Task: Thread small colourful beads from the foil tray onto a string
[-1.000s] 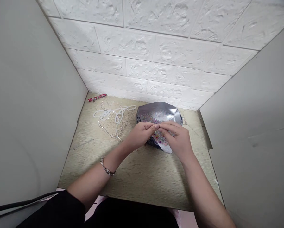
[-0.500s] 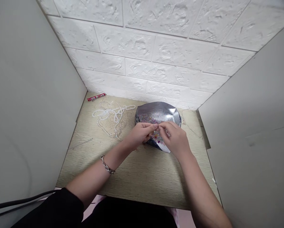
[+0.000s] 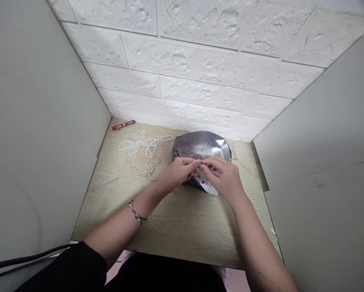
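Note:
A silver-lined bag (image 3: 201,142) lies open on the wooden table, with many small coloured beads (image 3: 188,152) inside. Over its front part, my left hand (image 3: 182,171) is closed in a pinch, thumb against finger. My right hand (image 3: 224,174) meets it fingertip to fingertip and is pinched as well. Whatever is between the fingertips is too small to make out. Left of the bag, strings of white and pearly beads (image 3: 149,146) lie in loose loops.
A red packet (image 3: 123,125) lies at the table's (image 3: 194,227) back left corner. Thin thread (image 3: 245,166) lies right of the bag, and a thin needle-like piece (image 3: 104,184) at the left. A white brick wall and grey side panels enclose the table.
My right fingers have shifted slightly at the pinch point. The hands and the bag otherwise stay in nearly the same place.

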`<state>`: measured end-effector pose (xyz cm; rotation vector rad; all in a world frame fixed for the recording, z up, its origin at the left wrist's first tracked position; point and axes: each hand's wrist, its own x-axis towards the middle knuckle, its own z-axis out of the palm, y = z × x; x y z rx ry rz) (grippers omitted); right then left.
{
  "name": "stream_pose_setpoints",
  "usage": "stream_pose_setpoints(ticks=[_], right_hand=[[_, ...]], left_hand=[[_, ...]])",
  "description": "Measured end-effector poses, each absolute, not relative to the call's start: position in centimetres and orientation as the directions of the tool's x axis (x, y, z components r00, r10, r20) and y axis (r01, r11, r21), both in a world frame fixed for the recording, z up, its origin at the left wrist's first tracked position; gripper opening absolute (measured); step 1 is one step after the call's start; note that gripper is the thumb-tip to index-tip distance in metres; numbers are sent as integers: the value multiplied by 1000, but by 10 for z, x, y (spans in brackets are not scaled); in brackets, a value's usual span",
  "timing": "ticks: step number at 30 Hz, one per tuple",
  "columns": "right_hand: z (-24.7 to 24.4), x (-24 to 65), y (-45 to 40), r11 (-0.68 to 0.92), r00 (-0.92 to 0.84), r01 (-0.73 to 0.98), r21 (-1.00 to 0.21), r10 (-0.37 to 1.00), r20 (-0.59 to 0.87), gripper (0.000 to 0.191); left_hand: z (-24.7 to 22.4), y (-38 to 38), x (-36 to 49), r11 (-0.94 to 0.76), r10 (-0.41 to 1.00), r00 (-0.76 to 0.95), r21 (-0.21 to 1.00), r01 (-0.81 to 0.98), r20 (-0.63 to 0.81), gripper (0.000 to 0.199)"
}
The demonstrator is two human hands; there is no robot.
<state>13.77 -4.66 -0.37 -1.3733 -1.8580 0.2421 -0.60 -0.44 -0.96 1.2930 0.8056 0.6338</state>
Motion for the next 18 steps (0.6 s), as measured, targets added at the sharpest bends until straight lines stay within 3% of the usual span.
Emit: stream_pose_setpoints(ticks=[6,18], right_hand=[[-1,138,-47,372,-62,697,-614,883,464,15],[1,137,-48,407,-43,682,-608,852,522,14]], left_hand=[[-8,-7,-6,244,770,613,969,-33,-174,41],[-3,-6,-6,296,778,604,949,-111,-172,22]])
